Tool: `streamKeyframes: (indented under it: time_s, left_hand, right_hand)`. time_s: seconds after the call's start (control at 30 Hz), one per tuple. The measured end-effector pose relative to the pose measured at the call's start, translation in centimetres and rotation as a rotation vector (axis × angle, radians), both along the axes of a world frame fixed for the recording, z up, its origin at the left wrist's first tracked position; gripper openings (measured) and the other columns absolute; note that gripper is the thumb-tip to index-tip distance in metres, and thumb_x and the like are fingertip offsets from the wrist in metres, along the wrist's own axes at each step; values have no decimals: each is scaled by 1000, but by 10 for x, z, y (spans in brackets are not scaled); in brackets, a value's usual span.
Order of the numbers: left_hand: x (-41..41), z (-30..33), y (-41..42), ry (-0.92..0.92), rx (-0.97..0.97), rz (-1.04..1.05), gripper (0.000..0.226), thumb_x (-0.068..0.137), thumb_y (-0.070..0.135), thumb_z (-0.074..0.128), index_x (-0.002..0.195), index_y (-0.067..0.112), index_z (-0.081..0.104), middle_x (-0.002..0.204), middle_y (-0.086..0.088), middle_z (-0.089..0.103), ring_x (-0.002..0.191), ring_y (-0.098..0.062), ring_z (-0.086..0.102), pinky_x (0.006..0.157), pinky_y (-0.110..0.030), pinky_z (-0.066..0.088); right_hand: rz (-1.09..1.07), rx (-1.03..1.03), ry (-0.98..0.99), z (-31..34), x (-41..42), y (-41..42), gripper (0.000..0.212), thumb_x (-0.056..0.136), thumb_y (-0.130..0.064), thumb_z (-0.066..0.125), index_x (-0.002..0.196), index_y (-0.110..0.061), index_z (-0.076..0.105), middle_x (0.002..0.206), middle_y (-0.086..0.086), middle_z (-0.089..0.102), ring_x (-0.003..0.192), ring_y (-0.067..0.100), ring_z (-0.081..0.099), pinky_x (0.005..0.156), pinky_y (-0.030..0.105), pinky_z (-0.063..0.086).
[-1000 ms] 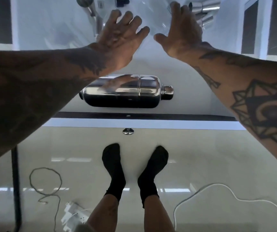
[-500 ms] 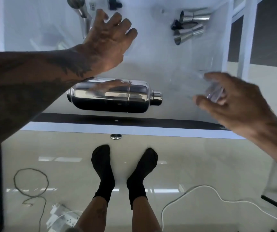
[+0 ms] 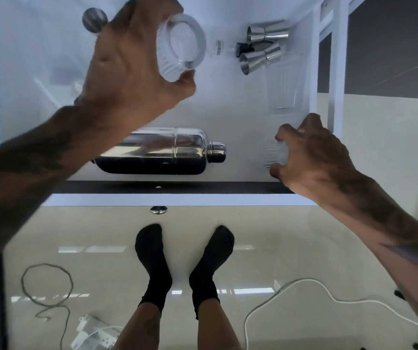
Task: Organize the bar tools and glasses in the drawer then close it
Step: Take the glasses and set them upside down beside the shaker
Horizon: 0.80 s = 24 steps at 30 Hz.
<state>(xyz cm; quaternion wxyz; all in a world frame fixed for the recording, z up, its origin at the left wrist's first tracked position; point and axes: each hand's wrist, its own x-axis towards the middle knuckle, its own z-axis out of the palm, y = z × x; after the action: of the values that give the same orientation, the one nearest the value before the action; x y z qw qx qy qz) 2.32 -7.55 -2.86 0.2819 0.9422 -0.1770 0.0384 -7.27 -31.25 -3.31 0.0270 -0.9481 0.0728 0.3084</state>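
Glassware was the fragile part of this moment. The left hand was lifted over the open drawer, its fingers and thumb wrapped around a ribbed glass held tilted, mouth toward the camera, clear of the drawer floor. The right hand was down at the drawer's near right corner, fingers curled around a second ribbed glass that looked to be resting on or just above the floor; whether that grip was firm or only closing I could not tell.

A third clear glass lay just beyond the right hand along the right wall. The shaker lay on its side near the front edge, and 2 steel jiggers sat at the back right beside a small dark stopper.

Risks, as I judged them: the lifted glass, pinched mostly at its rim, could slip and fall onto the shaker. The right-hand glass could knock the glass just beyond it. Loose round pieces such as the shaker would probably roll and strike the glasses when the drawer was pushed shut.
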Motion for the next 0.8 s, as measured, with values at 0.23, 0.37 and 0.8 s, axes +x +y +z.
streamKeyframes:
  time_s: [0.23,0.37,0.8]
  left_hand:
    - [-59,-2,-67,199,-390,-24,51,69,16,77,108,-4,52,106,-16,64,97,-24,64,79,-38,56]
    - [-75,-29,-87,388,-422,32,54,67,15,80,107,-1,48,101,-15,64,91,-27,65,73,-43,54]
    - [-77,-41,-79,549,68,-337,60,70,26,84,111,20,40,109,-2,51,81,-30,63,69,-44,53]
  right_hand:
    - [107,6,25,2,0,5,54,84,-29,69,132,-16,49,132,11,40,119,30,45,85,37,46]
    - [66,90,43,2,-4,-4,59,83,-34,70,134,-15,47,131,10,40,116,32,50,89,37,45]
    - [54,220,125,8,-1,-18,65,81,-43,71,136,-19,46,131,9,47,109,27,56,77,28,42]
